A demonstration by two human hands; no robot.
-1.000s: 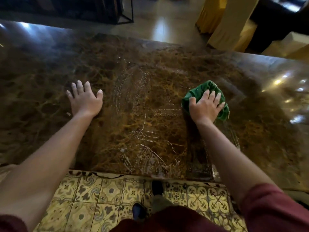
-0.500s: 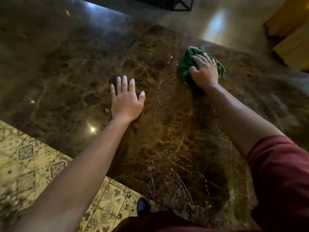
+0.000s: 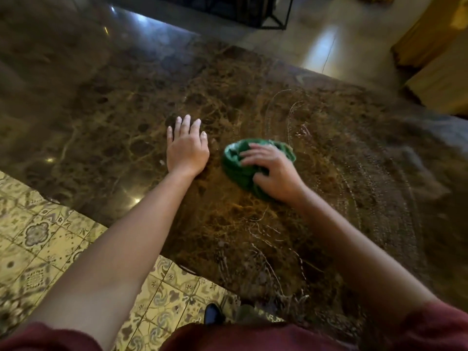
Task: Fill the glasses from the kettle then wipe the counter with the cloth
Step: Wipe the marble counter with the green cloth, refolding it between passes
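A bunched green cloth (image 3: 236, 164) lies on the brown marble counter (image 3: 106, 117). My right hand (image 3: 272, 172) sits on top of it, fingers spread and bent over the fabric, pressing it onto the stone. My left hand (image 3: 187, 148) lies flat on the counter just left of the cloth, fingers straight and together. Wet streaks curve across the stone to the right of the cloth and toward the near edge. No kettle or glasses are in view.
The counter's near edge runs diagonally from the left to the bottom centre, above a patterned yellow tile floor (image 3: 38, 236). A dark shoe (image 3: 211, 312) shows below the edge. Yellow furniture (image 3: 430, 46) stands beyond the far right edge.
My right hand has dragged the cloth from the far side of the counter back toward me and leftward, close beside my left hand. The left hand has stayed flat on the stone.
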